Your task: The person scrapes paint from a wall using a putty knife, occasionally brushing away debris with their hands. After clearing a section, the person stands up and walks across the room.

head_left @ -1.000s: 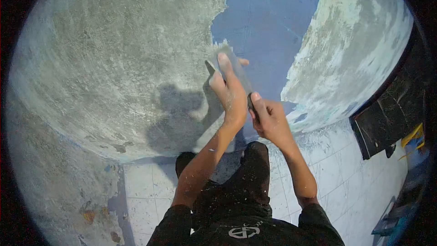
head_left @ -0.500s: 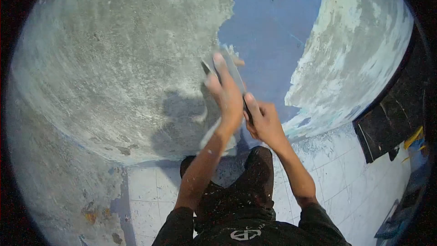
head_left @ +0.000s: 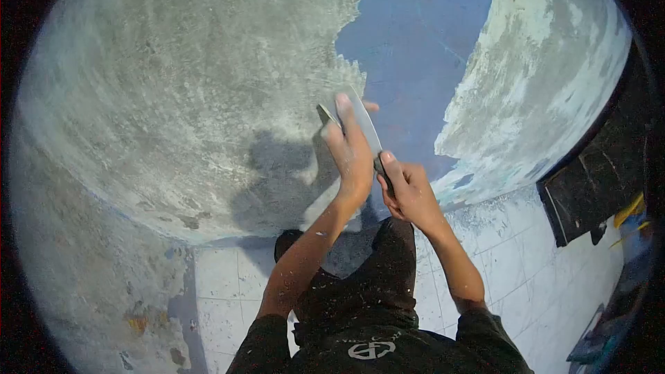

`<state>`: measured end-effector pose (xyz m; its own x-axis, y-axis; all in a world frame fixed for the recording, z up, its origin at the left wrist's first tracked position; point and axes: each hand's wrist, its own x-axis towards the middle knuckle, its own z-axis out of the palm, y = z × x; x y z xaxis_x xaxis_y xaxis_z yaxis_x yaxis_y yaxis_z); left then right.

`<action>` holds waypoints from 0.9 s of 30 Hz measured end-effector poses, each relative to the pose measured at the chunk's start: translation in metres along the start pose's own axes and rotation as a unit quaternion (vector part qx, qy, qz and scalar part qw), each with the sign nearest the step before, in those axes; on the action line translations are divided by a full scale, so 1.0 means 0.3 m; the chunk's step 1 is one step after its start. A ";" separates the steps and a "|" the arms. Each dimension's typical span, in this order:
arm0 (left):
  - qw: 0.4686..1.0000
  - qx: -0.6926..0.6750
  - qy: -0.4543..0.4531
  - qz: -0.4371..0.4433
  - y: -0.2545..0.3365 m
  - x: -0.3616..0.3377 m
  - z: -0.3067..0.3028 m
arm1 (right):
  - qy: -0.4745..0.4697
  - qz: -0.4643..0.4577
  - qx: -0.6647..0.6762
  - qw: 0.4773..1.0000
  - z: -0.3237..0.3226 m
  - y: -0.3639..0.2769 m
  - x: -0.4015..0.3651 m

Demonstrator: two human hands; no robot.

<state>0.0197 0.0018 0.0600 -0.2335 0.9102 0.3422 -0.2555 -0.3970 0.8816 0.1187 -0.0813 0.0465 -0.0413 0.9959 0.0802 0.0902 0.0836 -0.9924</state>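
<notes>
My right hand [head_left: 412,190] is closed around the black handle of a knife [head_left: 367,121], its wide blade tilted up and to the left against the wall. My left hand [head_left: 352,159] presses on the blade, with one fingertip showing past its right edge. A thin flat piece [head_left: 328,115] with a pale edge juts out left of my left hand; what it belongs to is hidden. Just above the blade runs the ragged border between bare grey wall [head_left: 228,62] and a strip of blue paint [head_left: 422,48].
Right of the blue strip, the wall [head_left: 533,76] is patchy grey and white. White floor tiles [head_left: 512,284] scattered with paint flakes lie around my legs [head_left: 360,263]. A dark panel-like object [head_left: 596,187] stands at the right, with something yellow [head_left: 630,209] beside it.
Both hands and the knife have moved slightly down and to the right along the wall. More of the ragged paint border shows above the blade.
</notes>
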 end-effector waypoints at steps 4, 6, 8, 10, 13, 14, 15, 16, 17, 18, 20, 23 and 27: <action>1.000 -0.009 0.004 -0.006 0.125 0.023 0.027 | 0.030 -0.044 -0.011 0.999 0.020 -0.027 0.033; 0.999 -0.036 -0.011 -0.010 0.139 0.028 0.033 | 0.035 -0.048 -0.001 0.998 0.022 -0.103 0.034; 1.000 0.009 -0.018 0.008 0.041 0.008 0.003 | 0.027 -0.043 -0.009 0.999 0.014 -0.027 0.019; 0.999 0.031 -0.011 0.020 -0.035 -0.016 -0.017 | 0.023 -0.025 -0.019 0.999 0.011 0.031 -0.008; 1.000 0.013 -0.009 0.012 -0.011 -0.016 -0.005 | 0.037 -0.018 -0.016 0.999 0.015 0.016 -0.004; 1.000 0.000 -0.019 -0.018 0.107 0.000 0.019 | 0.046 -0.022 -0.003 0.999 0.021 -0.055 0.015; 0.998 -0.014 -0.032 -0.044 0.170 0.021 0.042 | 0.057 -0.031 0.010 0.998 0.021 -0.098 0.025; 0.997 -0.063 -0.029 -0.031 0.122 0.033 0.051 | 0.046 -0.030 0.005 0.998 0.000 -0.104 0.014; 0.998 -0.053 -0.021 -0.004 0.066 0.037 0.051 | 0.042 -0.032 -0.008 0.999 -0.014 -0.085 0.012; 0.999 -0.040 -0.014 0.022 0.006 0.032 0.042 | 0.039 -0.033 -0.018 0.999 -0.016 -0.038 0.003; 0.999 -0.027 0.015 0.027 -0.025 0.001 0.034 | 0.036 -0.029 -0.033 0.998 -0.008 0.006 -0.009; 0.998 -0.048 0.023 -0.019 0.049 -0.004 0.050 | 0.041 -0.030 -0.028 0.998 -0.007 -0.018 0.009; 0.998 -0.043 0.005 0.037 0.049 0.061 0.050 | 0.035 -0.027 -0.026 0.999 -0.016 -0.083 0.036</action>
<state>0.0256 0.0145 0.0840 -0.2644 0.8771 0.4009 -0.3174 -0.4717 0.8226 0.1208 -0.0724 0.0726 0.0223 0.9895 0.1426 0.1417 0.1381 -0.9802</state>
